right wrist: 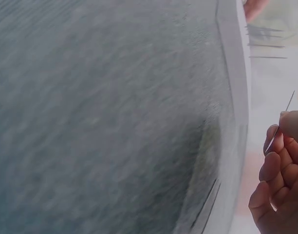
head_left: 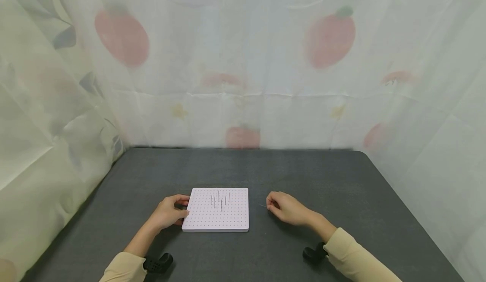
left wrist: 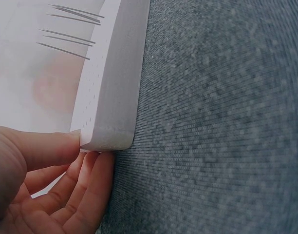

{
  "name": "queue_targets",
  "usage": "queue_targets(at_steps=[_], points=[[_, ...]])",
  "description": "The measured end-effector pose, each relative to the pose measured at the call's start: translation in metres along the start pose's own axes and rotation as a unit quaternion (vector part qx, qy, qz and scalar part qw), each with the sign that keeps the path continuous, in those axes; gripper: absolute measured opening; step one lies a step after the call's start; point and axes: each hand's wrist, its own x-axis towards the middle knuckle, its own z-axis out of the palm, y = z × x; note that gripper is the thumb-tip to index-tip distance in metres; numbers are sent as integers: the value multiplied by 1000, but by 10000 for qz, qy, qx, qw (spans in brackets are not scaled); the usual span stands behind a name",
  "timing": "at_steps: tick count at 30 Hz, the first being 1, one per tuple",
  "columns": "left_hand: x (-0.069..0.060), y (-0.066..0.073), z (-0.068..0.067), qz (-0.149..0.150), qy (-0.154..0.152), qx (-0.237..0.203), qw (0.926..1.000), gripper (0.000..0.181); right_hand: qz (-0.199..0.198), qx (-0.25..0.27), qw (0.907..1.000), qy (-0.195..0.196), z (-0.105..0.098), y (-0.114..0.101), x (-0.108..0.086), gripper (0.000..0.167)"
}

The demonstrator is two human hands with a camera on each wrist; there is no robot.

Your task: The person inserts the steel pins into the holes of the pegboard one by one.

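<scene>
A white board with a grid of small holes (head_left: 216, 218) lies flat on the dark table. Several thin dark needles (left wrist: 66, 36) stand upright in its holes. At the board's left edge, my left hand (head_left: 168, 211) grips it, thumb on the top rim and fingers against the side, as the left wrist view shows. To the right of the board, my right hand (head_left: 286, 208) is held apart from it. Between thumb and index finger it pinches a thin needle (right wrist: 291, 100), whose tip points up in the right wrist view; the other fingers are curled.
The dark cloth-like table top (head_left: 322, 176) extends around the board and both hands. A pale curtain with strawberry prints (head_left: 243, 105) hangs behind the table, and further curtains hang at both sides. Black straps with devices (head_left: 315, 254) sit on the wrists.
</scene>
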Motion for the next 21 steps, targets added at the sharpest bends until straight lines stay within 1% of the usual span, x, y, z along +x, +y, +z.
queue_targets(at_steps=[5, 13, 21], points=[[0, 0, 0, 7, 1, 21, 10000, 50, 45, 115, 9999, 59, 0, -6, 7, 7], [0, -1, 0, 44, -8, 15, 10000, 50, -94, 293, 9989, 355, 3, -17, 16, 5], [0, -1, 0, 37, -5, -32, 10000, 51, 85, 629, 9975, 323, 5, -28, 26, 4]])
